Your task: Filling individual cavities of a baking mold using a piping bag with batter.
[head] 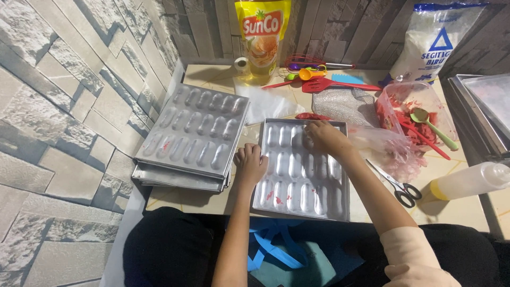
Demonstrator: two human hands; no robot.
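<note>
On the tiled counter, centre: left hand (249, 163), fingers curled loosely, knuckles up, resting on the left rim of a metal mould tray (297, 199) and holding nothing that can be seen. Right hand (325, 137), fingers bent and pressed down into the cavities at the tray's upper right; whether anything is pinched beneath the fingertips cannot be told. Mould tray: rectangular, silvery, rows of oblong hollows, lying flat at the counter's near edge straight before the person; red smears in a few lower-left hollows.

Left of it, just beside: stack of like trays (191, 133), the top one tilted slightly, faint red marks in its hollows. Right of it, touching the right forearm: crumpled clear plastic bag (390, 151) with red residue. Near edge, right: scissors (398, 186), black handles, lying flat. Beyond them: squeeze bottle (470, 180) on its side, yellowish base. Farther back, right: clear tub (393, 106) of red mixture holding a green spoon (433, 125). Behind the tray: grey mesh cloth (345, 103), red spatula (334, 84), assorted coloured utensils (303, 72). Against the stone-pattern wall: yellow pouch of cooking oil (262, 34), upright; white flour bag (435, 42), upright. Far right: further metal pan (483, 111).
</note>
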